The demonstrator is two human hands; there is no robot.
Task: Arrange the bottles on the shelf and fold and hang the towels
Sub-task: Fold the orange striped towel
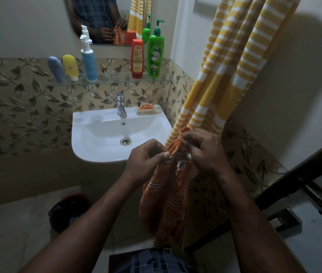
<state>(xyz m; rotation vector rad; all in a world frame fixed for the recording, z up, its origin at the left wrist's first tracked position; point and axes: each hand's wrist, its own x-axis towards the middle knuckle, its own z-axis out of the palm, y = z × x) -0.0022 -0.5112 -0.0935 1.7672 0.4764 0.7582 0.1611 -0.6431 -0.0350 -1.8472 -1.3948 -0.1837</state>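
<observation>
Both hands work at the top edge of an orange towel point(168, 203) in front of the sink point(97, 134). The left hand point(146, 156) pinches the gathered cloth between thumb and curled fingers. The right hand point(205, 150) has its fingers curled round a bunched corner just beside it. The rest of the towel hangs straight down between the forearms in loose, twisted folds. A yellow striped towel point(235, 66) already hangs at the right, its lower end touching or just behind the right hand. The bottles point(89, 62) stand in a row on the glass shelf point(116, 80) above the tap point(121, 104), so that part of the task looks settled, and the step in hand seems to be finding the corners to start a fold. The main risk is that the grip holds a wad and not a clean edge. Pulling the hands apart from here could leave the cloth twisted and the fold crooked. If one pinch slips, the heavy hanging part may drag the towel to the floor or into the basin. Spreading the arms could also snag the yellow towel and pull it down, or an elbow lifted high could knock the shelf.
</observation>
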